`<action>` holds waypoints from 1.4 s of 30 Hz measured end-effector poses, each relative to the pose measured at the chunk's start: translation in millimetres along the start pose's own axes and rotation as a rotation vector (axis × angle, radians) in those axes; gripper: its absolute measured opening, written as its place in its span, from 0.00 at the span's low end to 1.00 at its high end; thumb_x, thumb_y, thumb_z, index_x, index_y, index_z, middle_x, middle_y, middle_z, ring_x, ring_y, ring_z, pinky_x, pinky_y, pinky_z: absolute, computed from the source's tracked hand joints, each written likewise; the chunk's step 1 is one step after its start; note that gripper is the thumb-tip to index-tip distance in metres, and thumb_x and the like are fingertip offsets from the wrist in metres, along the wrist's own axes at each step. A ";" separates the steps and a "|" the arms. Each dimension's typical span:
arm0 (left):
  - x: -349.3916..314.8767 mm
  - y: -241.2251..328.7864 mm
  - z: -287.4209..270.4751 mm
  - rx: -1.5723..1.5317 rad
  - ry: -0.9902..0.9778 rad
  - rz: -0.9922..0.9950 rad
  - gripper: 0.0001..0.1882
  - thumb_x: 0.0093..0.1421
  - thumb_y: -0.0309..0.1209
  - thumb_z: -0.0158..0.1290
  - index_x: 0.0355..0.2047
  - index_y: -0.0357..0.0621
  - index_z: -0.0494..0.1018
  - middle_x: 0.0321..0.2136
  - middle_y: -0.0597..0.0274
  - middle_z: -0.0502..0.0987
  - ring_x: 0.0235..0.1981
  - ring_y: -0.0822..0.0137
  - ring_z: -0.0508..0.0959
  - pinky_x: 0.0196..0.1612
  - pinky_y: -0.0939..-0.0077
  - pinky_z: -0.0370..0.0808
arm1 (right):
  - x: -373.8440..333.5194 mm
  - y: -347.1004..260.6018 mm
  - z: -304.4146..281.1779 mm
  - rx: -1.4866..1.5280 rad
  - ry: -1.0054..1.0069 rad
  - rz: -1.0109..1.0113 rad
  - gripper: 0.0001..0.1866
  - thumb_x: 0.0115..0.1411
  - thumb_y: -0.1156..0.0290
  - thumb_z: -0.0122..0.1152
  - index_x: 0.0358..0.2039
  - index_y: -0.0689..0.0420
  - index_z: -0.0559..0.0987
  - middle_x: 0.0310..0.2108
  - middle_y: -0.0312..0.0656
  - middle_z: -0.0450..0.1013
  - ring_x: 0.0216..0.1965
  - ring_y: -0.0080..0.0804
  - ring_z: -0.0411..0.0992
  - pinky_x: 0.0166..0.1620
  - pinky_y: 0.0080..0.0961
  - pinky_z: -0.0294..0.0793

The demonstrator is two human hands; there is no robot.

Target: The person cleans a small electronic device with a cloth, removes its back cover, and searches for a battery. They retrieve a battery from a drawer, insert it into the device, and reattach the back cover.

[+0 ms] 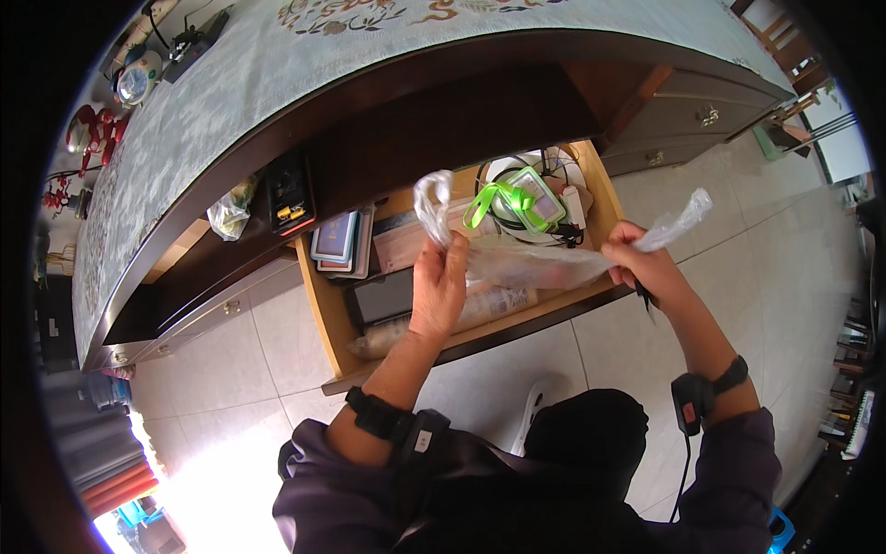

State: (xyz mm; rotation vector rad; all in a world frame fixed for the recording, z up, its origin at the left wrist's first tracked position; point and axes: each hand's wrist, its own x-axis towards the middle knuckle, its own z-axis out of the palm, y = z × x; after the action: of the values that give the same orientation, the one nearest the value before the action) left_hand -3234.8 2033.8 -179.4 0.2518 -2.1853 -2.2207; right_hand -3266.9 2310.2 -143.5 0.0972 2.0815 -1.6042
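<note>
A clear plastic bag (526, 266) is stretched between my two hands above an open wooden drawer (604, 189). My left hand (437, 294) is closed on one end, and a twisted loop of the plastic stands up past the fingers. My right hand (649, 270) grips the other end, with a loose tail of plastic sticking out to the right. A thin dark object pokes out below the right hand; I cannot make out its kind. Under the bag, a bubble-wrapped roll (489, 309) lies along the drawer's front, partly hidden by the left hand.
The drawer also holds a badge holder with a green lanyard (508, 203), coiled black cables (503, 171), flat boxes (337, 242) and a dark case (383, 295). A black tool case (291, 194) sits on the shelf at left. A cloth-covered tabletop (231, 102) overhangs the drawer.
</note>
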 end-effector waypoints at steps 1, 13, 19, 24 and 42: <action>-1.8 -1.5 1.3 -0.024 -0.012 0.040 0.11 0.63 0.33 0.47 0.38 0.37 0.68 0.28 0.67 0.72 0.30 0.78 0.67 0.35 0.82 0.67 | -6.0 0.7 -1.0 -0.055 0.011 -0.027 0.09 0.57 0.69 0.56 0.25 0.56 0.66 0.21 0.30 0.64 0.23 0.17 0.65 0.27 0.16 0.65; -23.9 28.5 44.0 0.700 -0.347 0.947 0.10 0.47 0.22 0.54 0.32 0.40 0.69 0.28 0.56 0.69 0.31 0.59 0.72 0.41 0.70 0.71 | -16.1 13.0 4.4 -0.010 0.115 -0.085 0.09 0.53 0.74 0.60 0.28 0.56 0.67 0.24 0.31 0.65 0.21 0.16 0.63 0.25 0.13 0.62; -8.6 6.3 46.8 1.042 -0.489 0.698 0.09 0.47 0.21 0.49 0.31 0.41 0.69 0.29 0.55 0.70 0.32 0.54 0.76 0.36 0.62 0.73 | -18.9 12.9 18.9 0.304 0.153 0.056 0.06 0.54 0.74 0.60 0.30 0.55 0.70 0.22 0.29 0.64 0.16 0.12 0.57 0.16 0.11 0.55; -9.3 11.6 34.5 1.169 -0.889 0.202 0.09 0.51 0.21 0.45 0.33 0.36 0.69 0.29 0.48 0.74 0.32 0.47 0.76 0.35 0.56 0.73 | -17.5 15.7 28.5 0.314 0.002 0.054 0.06 0.53 0.75 0.59 0.29 0.56 0.71 0.22 0.29 0.65 0.20 0.13 0.60 0.22 0.13 0.59; 17.4 -76.2 19.6 0.891 -0.709 0.094 0.17 0.62 0.36 0.39 0.48 0.45 0.69 0.47 0.52 0.71 0.47 0.57 0.72 0.50 0.65 0.69 | -2.5 10.5 43.1 0.146 -0.156 -0.040 0.06 0.54 0.74 0.58 0.29 0.58 0.69 0.22 0.33 0.68 0.23 0.17 0.69 0.27 0.16 0.67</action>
State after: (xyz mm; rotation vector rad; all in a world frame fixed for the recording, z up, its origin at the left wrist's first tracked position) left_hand -3246.7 2052.8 -256.7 -0.7345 -3.3122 -1.2219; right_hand -3246.1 2274.2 -159.3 -0.0184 1.8593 -1.7287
